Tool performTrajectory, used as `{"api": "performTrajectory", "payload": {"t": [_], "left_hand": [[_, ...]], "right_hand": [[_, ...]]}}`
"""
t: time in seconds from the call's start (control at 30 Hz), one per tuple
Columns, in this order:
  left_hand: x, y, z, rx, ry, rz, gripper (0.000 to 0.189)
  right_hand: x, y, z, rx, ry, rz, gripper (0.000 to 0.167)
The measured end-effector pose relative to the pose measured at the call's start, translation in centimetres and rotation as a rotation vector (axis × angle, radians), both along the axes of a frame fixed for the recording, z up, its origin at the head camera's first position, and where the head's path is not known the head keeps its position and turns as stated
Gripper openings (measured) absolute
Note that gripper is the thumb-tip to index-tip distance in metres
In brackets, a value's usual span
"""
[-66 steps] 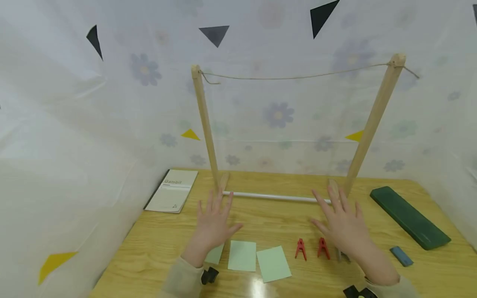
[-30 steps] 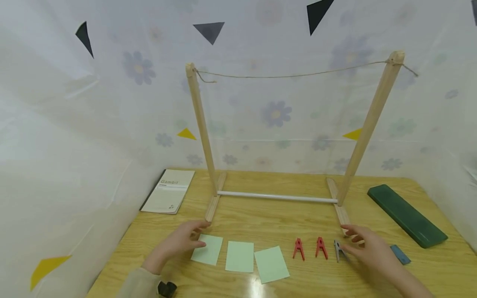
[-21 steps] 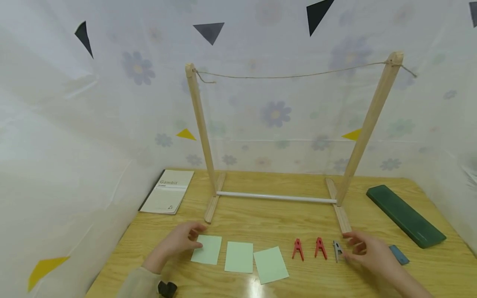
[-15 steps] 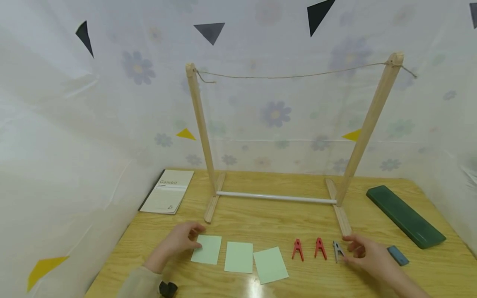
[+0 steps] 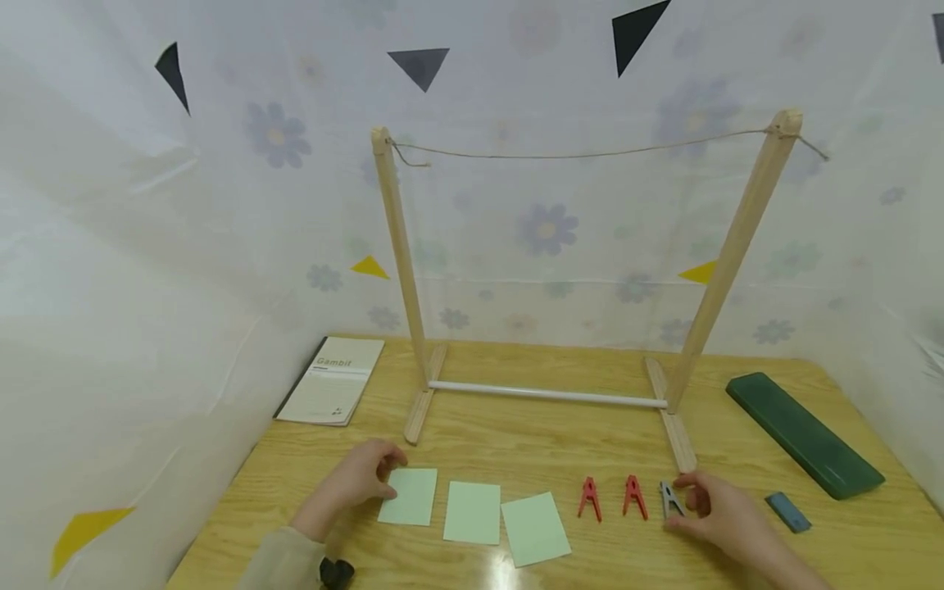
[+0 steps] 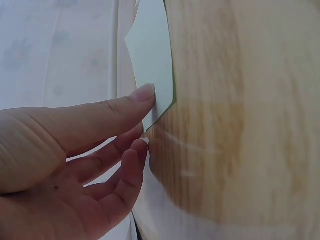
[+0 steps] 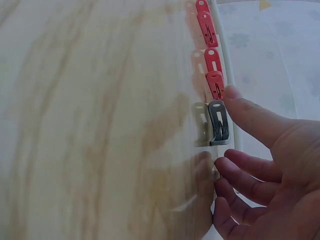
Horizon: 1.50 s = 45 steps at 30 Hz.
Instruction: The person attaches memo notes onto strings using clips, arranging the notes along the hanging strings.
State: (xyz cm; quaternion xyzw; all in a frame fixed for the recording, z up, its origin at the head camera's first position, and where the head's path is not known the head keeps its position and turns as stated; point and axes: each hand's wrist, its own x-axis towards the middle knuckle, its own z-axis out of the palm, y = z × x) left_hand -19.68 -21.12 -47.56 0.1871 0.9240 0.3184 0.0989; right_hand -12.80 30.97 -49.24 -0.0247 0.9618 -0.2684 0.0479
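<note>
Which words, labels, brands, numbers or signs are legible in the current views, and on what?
"Gambit": on the cover of the notebook, at the left of the head view.
Too small to read: the fine print under that word and the small mark near the cover's bottom edge.
I can make out no other lettering.

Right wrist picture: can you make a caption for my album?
Right hand beside one gray clothespin and two red clothespins.

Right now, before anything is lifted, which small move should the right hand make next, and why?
I would probably let the right hand close its thumb and fingers gently on the gray clip. The clip lies between them, not yet pinched, while the left hand has its thumb at the leftmost paper.
</note>
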Motion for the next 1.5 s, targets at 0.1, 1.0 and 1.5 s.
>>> {"api": "performTrajectory", "payload": {"t": [0.1,1.0,1.5], "left_hand": [[0.1,0.1,0.3,0.022,-0.024,-0.017,0.038],[0.2,0.0,0.5,0.006,-0.003,-0.018,0.036],[-0.7,0.1,0.4,0.017,-0.054,-0.108,0.031]], "right_hand": [[0.1,0.0,-0.2,-0.006,-0.002,0.004,0.057],[-0.3,-0.2,-0.5,0.0,-0.032,0.048,0.04],[-1.1,0.5,1.6,-0.034,-0.063,0.051,0.039]]}}
